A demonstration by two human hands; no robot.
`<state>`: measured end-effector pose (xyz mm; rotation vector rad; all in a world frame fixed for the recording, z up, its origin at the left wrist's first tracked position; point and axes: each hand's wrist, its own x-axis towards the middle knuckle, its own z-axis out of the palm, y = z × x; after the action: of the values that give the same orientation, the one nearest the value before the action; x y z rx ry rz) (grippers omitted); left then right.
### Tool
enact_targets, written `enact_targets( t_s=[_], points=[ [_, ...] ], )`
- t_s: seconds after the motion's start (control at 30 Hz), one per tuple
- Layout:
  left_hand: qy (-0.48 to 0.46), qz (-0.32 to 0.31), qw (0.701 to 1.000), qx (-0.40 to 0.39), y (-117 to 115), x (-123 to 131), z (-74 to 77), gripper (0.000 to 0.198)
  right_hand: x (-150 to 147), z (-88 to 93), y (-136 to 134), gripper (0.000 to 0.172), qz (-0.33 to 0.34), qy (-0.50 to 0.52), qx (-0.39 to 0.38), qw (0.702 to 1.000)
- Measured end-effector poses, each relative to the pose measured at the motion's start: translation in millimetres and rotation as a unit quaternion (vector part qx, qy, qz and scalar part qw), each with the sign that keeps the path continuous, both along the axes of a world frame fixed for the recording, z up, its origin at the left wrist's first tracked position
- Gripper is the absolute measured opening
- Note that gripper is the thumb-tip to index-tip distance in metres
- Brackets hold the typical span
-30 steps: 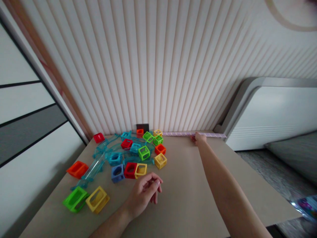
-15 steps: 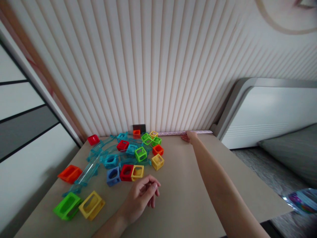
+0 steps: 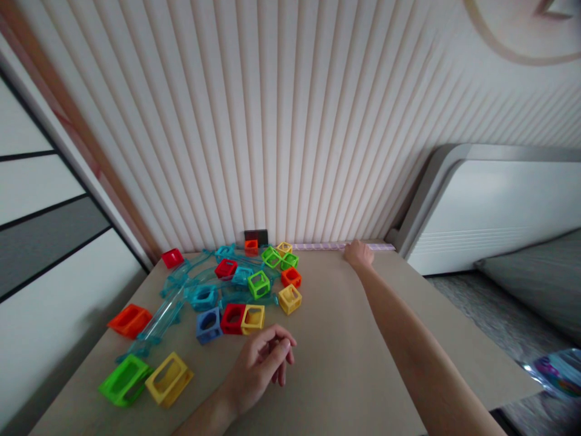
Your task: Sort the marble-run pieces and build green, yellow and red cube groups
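Observation:
My right hand (image 3: 358, 254) is stretched to the far edge of the beige table (image 3: 345, 345), its fingers curled over a thin pink strip (image 3: 318, 246) lying along the wall. My left hand (image 3: 261, 363) rests near the front with fingers loosely curled and nothing visible in them. It lies just in front of a red cube frame (image 3: 233, 318) and a yellow cube frame (image 3: 253, 318). Several hollow coloured cube frames and clear blue track pieces (image 3: 181, 290) lie scattered on the table's left half.
A green frame (image 3: 120, 379) and a yellow frame (image 3: 169, 379) lie near the front left, an orange one (image 3: 130, 320) behind them. A small dark box (image 3: 255, 235) stands against the ribbed wall. A white bed frame (image 3: 490, 206) is on the right.
My right hand has shifted slightly along the pink strip at the wall. My left hand has barely moved. The view has shifted a little.

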<state>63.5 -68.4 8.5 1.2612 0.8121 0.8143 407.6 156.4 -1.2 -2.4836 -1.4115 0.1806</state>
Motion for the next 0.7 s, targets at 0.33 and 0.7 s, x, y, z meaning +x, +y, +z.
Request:
enact_targets(
  t_s=[0.33,0.7],
  points=[
    [-0.002,-0.010,1.000,-0.003,-2,1,6.2,0.041,-37,-18.1,-12,0.034,0.107,-0.062,0.053,0.991],
    [0.002,-0.010,1.000,-0.008,-2,1,7.3,0.044,-33,-16.8,-4,0.052,0.101,-0.037,0.017,0.994]
  ],
)
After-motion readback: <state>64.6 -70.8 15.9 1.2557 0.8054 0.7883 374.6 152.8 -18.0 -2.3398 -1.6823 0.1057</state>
